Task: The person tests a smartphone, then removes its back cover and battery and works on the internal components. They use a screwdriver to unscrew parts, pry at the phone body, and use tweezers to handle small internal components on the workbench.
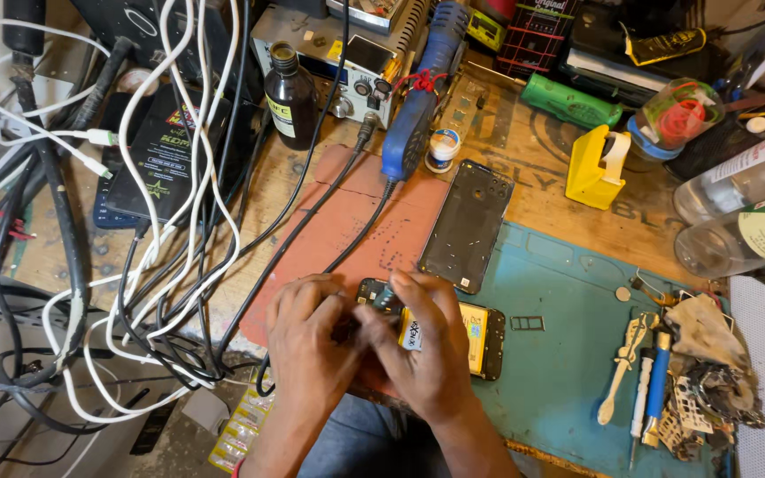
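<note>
An opened phone (475,329) with a yellow battery lies at the near edge of the bench, half on the red mat (347,212) and half on the teal mat (568,354). My left hand (307,341) rests on the phone's left end, fingers curled over it. My right hand (422,350) presses on the phone's middle with the fingertips bunched near its top left corner. What the fingertips pinch is hidden. The phone's black back cover (468,226) lies apart, just beyond my hands.
A tangle of black and white cables (135,265) fills the left. A dark bottle (290,97), a blue hot-air handle (418,106) and a yellow tape dispenser (597,168) stand behind. Screwdrivers and a spudger (644,381) lie at right beside clear plastic bottles (737,212).
</note>
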